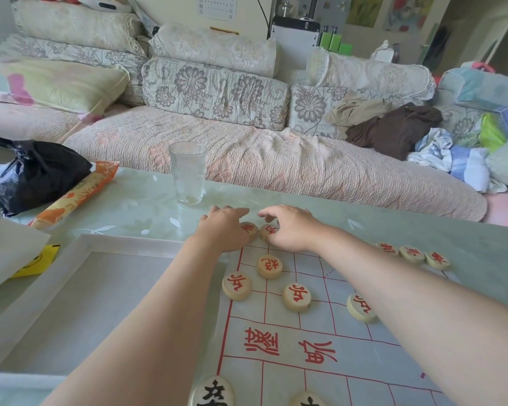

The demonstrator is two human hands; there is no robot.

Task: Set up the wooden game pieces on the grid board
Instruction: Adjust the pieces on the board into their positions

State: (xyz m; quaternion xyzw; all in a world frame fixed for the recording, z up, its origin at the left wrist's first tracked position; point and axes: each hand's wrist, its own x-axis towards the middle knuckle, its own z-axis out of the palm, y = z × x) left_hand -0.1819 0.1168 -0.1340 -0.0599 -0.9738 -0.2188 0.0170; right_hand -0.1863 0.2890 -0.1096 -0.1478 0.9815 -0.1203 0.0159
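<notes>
Both your arms reach straight out, bare forearms long and nearly parallel, meeting at the far edge of the board. Your left hand (223,230) lies palm down, fingers stretched forward and loosely spread, its side resting over a round wooden disc (249,229) whose red character half hides beneath it; I can't tell whether you're gripping it or just covering it. Your right hand (291,227) arches higher, fingers curled down and a little apart, tips hovering on or just above the neighbouring disc (269,231); contact is unclear. The two discs sit touching side by side at the board's far left corner.

Moving outward: the grid board (314,335) is a thin pale sheet printed with red lines and big red characters. On it, pale thick wooden pieces with red carved characters: one (269,266) just below your hands, then a row of three, left (236,286), middle (296,296) and right (361,307), the last partly behind your right forearm. Beyond that forearm, three more red pieces (412,254) line the far edge. Two black-lettered pieces (213,391) peek in at the bottom.

The table (135,200) is glossy, pale green, leaf-patterned. A clear ribbed glass (187,172) stands upright beyond your hands; a white shallow tray (79,291) lies left of the board, with an orange packet (77,194) and a black plastic bag (35,174) further left.
</notes>
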